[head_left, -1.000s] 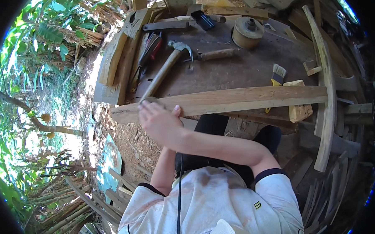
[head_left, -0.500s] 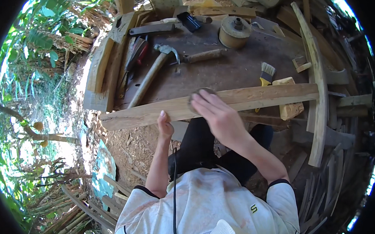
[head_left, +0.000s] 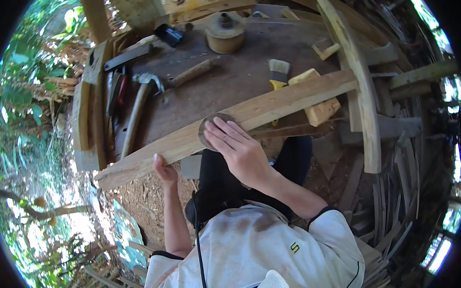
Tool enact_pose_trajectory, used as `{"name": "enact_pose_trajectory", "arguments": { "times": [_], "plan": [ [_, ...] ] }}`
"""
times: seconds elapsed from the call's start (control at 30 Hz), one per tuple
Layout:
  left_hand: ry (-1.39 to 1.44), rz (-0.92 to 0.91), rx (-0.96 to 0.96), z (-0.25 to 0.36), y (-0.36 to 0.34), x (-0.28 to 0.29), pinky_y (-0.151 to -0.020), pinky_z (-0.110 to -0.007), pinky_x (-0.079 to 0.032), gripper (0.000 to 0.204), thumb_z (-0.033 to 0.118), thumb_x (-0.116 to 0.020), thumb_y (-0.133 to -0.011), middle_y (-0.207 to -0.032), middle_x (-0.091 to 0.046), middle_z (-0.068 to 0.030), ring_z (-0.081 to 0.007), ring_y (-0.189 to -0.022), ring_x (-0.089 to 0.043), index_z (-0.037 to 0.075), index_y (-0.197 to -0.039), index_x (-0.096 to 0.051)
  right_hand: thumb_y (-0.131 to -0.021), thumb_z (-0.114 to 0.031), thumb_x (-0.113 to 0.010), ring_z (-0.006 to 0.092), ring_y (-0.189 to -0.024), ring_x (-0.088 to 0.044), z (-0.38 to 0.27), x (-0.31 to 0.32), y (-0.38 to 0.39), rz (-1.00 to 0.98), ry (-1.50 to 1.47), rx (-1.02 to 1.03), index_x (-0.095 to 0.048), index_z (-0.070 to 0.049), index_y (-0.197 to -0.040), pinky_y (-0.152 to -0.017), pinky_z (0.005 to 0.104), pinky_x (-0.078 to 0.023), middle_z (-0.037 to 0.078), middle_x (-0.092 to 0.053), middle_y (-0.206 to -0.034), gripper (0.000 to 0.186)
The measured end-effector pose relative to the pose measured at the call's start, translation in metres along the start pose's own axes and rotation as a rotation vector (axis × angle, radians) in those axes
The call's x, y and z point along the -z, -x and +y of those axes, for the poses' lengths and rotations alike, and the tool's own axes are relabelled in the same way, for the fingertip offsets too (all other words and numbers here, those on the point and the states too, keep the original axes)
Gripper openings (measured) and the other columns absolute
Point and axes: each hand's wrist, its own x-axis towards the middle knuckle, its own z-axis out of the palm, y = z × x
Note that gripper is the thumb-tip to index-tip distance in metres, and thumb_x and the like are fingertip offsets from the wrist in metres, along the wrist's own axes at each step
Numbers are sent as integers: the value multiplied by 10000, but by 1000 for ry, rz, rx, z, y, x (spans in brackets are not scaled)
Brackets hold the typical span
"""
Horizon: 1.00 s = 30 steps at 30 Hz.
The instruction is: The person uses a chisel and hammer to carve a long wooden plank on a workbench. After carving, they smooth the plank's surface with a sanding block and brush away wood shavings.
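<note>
A long wooden plank [head_left: 282,101] lies slantwise in front of me, its left end [head_left: 121,173] low and its right end high. My left hand [head_left: 165,170] grips the near edge toward the left end, thumb up against the wood and the other fingers mostly hidden. With fingers laid over it, my right hand [head_left: 241,151] presses a round, flat brown disc [head_left: 205,140], like a sanding pad, on the plank's upper face. Under the plank's right part sits a pale wood block [head_left: 321,111]; a yellow-handled paintbrush [head_left: 278,72] lies beside it.
A dark worktable [head_left: 187,102] bears a claw hammer [head_left: 136,112], a wooden-handled tool [head_left: 191,73], red-handled pliers [head_left: 121,89] and a round tin [head_left: 226,35]. A curved wooden piece [head_left: 359,87] stands across the plank's right end. Timber offcuts [head_left: 392,188] pile up at right.
My view has turned, so the table and plank appear shifted left and more slanted. The right hand stays on the disc, more of which now shows; the left hand keeps its grip on the plank.
</note>
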Motion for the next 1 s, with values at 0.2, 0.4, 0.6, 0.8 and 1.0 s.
{"name": "enact_pose_trajectory", "arguments": {
  "times": [0.2, 0.4, 0.6, 0.8, 1.0],
  "plan": [
    [72, 35, 357, 7, 1, 17, -1105, -506, -460, 249, 208, -511, -1079, -1354, -608, -140, -262, -1254, -584, 71, -1246, -634, -1001, 16, -544, 354, -1319, -636, 106, 96, 11, 94, 276, -295, -684, -18, -1349, -1119, 448, -528, 189, -679, -1390, 377],
    [192, 183, 662, 13, -4, 5, -1137, -461, -436, 407, 360, -529, -995, -1305, -638, -158, -246, -1234, -590, 44, -1216, -657, -1073, -73, -524, 361, -1429, -546, 155, 144, 30, 265, 549, -727, -659, -8, -1387, -1195, 467, -467, 222, -611, -1478, 349],
    [255, 177, 759, 37, -26, -5, -1004, -455, -510, 413, 348, -470, -999, -1211, -653, -156, -256, -1180, -615, 19, -1172, -649, -1038, -53, -573, 343, -1379, -602, 114, 102, 42, 50, 250, -319, -644, -31, -1413, -1177, 453, -500, 196, -630, -1465, 382],
    [585, -133, 775, 21, -34, 21, -995, -474, -532, 371, 309, -504, -1050, -1260, -642, -153, -254, -1189, -612, 8, -1227, -627, -1105, -140, -499, 345, -1396, -569, 177, 171, 39, 334, 429, -767, -670, -43, -1387, -1182, 451, -481, 170, -613, -1482, 343],
    [516, 62, 933, 95, -76, -22, -781, -463, -538, 399, 346, -503, -1026, -1121, -665, -160, -277, -940, -670, -1, -1185, -620, -1076, -116, -564, 359, -1371, -596, 113, 114, 33, 152, 258, -422, -677, -15, -1355, -1159, 440, -508, 191, -642, -1445, 317]
  ]
}}
